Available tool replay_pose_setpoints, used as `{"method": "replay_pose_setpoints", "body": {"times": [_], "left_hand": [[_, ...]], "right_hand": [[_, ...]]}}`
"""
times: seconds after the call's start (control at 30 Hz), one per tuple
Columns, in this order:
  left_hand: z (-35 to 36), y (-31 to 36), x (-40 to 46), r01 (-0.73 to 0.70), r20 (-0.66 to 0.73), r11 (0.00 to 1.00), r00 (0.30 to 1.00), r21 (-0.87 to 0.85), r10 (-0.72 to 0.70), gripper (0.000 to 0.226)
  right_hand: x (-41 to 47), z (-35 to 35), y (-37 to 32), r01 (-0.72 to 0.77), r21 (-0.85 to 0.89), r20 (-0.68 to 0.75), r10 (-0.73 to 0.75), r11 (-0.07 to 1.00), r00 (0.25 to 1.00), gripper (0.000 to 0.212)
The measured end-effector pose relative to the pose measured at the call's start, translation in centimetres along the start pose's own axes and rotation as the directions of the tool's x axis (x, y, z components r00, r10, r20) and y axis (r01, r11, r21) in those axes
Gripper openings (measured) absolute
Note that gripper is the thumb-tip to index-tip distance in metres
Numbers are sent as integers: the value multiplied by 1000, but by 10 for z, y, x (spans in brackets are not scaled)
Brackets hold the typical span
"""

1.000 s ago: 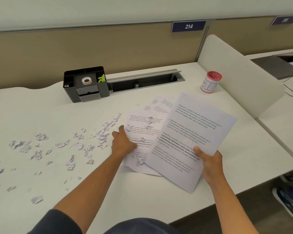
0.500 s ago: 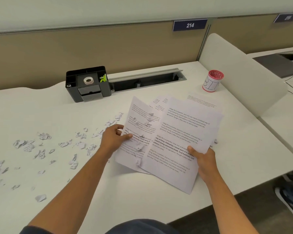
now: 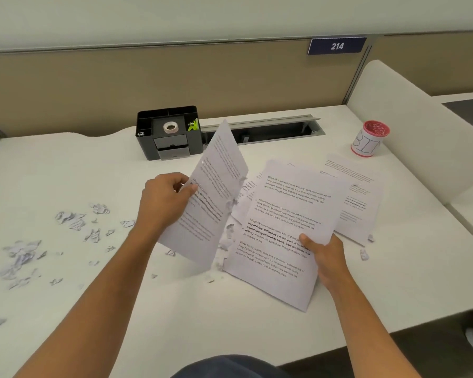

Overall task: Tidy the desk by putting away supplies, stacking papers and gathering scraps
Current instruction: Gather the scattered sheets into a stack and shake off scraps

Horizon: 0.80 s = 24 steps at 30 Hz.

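Note:
My left hand [image 3: 165, 199] grips a printed sheet [image 3: 216, 192] by its left edge and holds it tilted steeply up off the white desk [image 3: 66, 170]. Small paper scraps slide off that sheet [image 3: 228, 236]. My right hand [image 3: 325, 253] pinches the lower right edge of another printed sheet [image 3: 281, 230], raised slightly over the desk. One more printed sheet [image 3: 355, 197] lies flat behind it to the right. Torn paper scraps [image 3: 74, 230] are scattered over the left half of the desk.
A black desk organiser [image 3: 167, 132] with a tape roll [image 3: 170, 127] and a green item stands at the back. Beside it runs an open cable tray [image 3: 271, 129]. A red-rimmed cup marked BIN [image 3: 369, 139] stands back right, near a white divider [image 3: 421, 132].
My left hand has picked up the left sheet and tipped it nearly upright, and scraps that lay on it are sliding off. My right hand keeps hold of its sheet, shifted slightly right.

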<state>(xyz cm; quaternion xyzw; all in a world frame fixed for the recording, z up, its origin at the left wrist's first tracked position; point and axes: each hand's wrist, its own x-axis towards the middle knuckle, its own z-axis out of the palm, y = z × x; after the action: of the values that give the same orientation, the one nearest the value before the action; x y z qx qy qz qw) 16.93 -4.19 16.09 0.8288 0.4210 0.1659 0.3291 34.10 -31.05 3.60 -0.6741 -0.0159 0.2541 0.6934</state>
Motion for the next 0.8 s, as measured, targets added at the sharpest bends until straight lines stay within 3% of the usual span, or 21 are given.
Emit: {"method": "replay_pose_setpoints", "body": {"times": [0.3, 0.57, 0.8], "left_hand": [[-39, 15, -19, -136, -150, 978, 976, 155, 159, 12], [-53, 21, -23, -193, -141, 968, 975, -159, 171, 12], [-15, -2, -21, 3, 48, 866, 999, -501, 24, 8]], "right_hand": [[4, 25, -2, 4, -17, 62, -2, 1000, 998, 38], [3, 47, -11, -56, 41, 103, 52, 998, 993, 36], [-2, 54, -21, -117, 163, 187, 86, 980, 979, 38]]}}
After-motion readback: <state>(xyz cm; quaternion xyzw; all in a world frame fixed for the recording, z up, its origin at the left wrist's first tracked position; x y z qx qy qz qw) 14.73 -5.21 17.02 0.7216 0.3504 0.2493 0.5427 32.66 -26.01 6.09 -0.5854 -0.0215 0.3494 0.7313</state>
